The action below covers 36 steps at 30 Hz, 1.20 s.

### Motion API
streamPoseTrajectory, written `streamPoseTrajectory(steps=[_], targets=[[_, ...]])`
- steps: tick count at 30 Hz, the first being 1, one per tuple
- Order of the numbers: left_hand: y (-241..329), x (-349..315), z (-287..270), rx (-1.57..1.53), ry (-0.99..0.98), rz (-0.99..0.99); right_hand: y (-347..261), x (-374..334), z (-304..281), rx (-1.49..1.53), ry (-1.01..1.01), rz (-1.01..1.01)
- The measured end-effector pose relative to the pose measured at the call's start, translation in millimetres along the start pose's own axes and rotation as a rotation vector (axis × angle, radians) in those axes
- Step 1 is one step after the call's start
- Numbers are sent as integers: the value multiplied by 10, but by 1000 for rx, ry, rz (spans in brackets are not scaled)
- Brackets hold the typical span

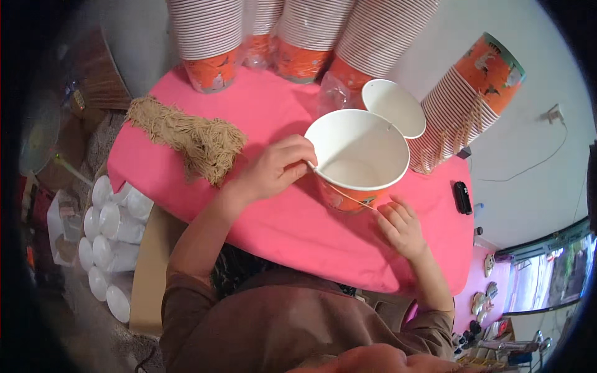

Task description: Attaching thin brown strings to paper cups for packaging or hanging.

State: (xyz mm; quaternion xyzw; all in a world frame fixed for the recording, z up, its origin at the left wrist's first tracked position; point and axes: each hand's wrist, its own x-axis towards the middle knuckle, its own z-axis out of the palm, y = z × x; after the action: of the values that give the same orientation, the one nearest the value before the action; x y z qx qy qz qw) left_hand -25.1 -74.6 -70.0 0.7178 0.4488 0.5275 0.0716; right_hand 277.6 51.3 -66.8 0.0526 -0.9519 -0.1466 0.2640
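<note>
A large paper bucket [360, 146], white inside and orange with printed figures outside, stands in front of me on the pink-covered table [280, 227]. My left hand [277, 166] is closed on its left rim, thumb and fingers pinching the edge. From that spot a thin tan cord [345, 194] runs across the bucket's near side to my right hand [401, 229], whose fingers are closed on its other end. A small hole shows in the far right of the rim. What my left fingertips cover at the rim is hidden.
A bundle of tan cords [208, 137] lies at the left. Tall stacks of paper buckets [208, 37] line the back. Another open bucket [393, 109] and a leaning stack with cords [457, 102] stand at the right, near a small black object [462, 198]. White containers [115, 248] fill a floor box.
</note>
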Motion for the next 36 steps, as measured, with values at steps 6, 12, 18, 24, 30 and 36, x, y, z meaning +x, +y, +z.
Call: streamPoseTrajectory(steps=[6, 12, 18, 24, 30, 36], targets=[[-83, 107, 28, -197, 129, -93, 41, 129, -146, -20, 29, -75], [-145, 507, 12, -559, 212, -301, 351, 440, -522, 78, 149, 78], [-153, 480, 63, -480, 396, -343, 806, 656, -1168, 425, 378, 547], [-309, 107, 322, -453, 256, -473, 2316, 641, -2522, 189, 611, 685], [-491, -112, 433, -427, 253, -632, 3380, 732, -3187, 542, 478, 886], [-568, -186, 424, -434, 273, -690, 3072, 1231, -2930, 463, 560, 997]])
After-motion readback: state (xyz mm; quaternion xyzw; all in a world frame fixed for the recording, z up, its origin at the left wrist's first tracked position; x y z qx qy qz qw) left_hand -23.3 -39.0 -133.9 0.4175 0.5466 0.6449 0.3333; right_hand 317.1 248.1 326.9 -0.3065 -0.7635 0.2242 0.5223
